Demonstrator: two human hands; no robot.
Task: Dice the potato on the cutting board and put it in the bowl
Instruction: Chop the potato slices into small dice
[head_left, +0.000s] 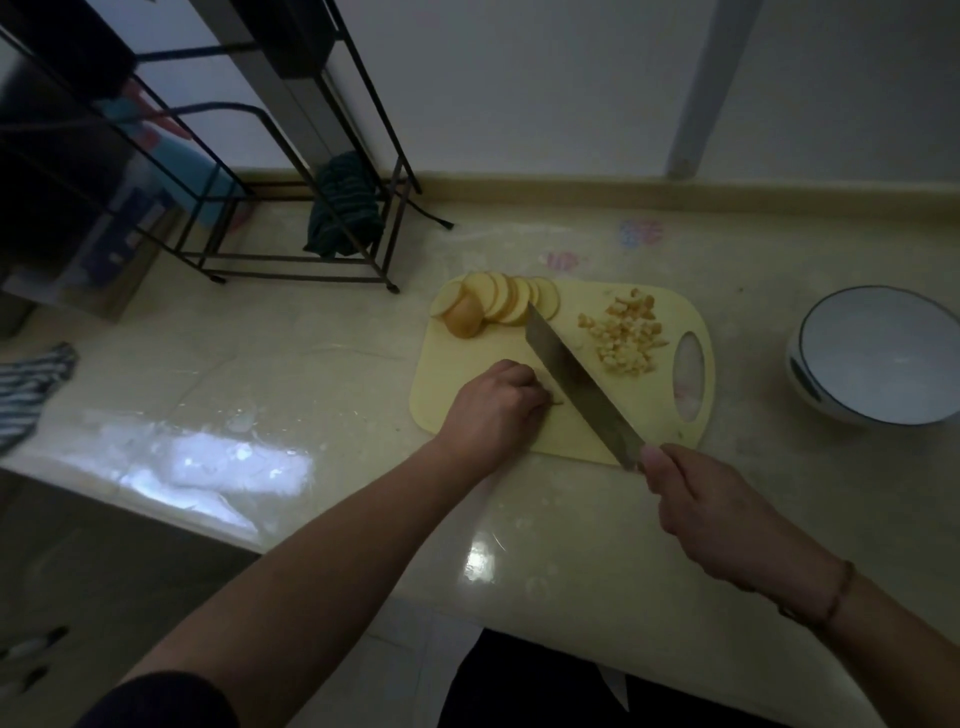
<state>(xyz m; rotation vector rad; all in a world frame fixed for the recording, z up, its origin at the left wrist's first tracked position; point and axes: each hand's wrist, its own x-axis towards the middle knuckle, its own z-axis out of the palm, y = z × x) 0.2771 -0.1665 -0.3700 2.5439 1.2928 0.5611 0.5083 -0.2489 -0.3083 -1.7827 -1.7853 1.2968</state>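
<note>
A pale yellow cutting board (467, 364) lies on the counter. Round potato slices (498, 301) fan out at its far left corner, and a heap of diced potato (623, 338) sits near its handle hole. My left hand (493, 405) is curled over a small potato piece (556, 401) on the board, mostly hiding it. A large knife (576, 384) lies diagonally across the board, blade edge just right of my left fingers. My right hand (711, 514) grips its handle at the board's near edge. A white bowl (883, 410) with a dark rim stands empty at the right.
A black wire rack (291, 260) stands at the back left with a dark striped cloth (343, 208) hanging in it. A striped towel (31, 384) lies at the counter's left edge. The counter's front edge runs just below my forearms.
</note>
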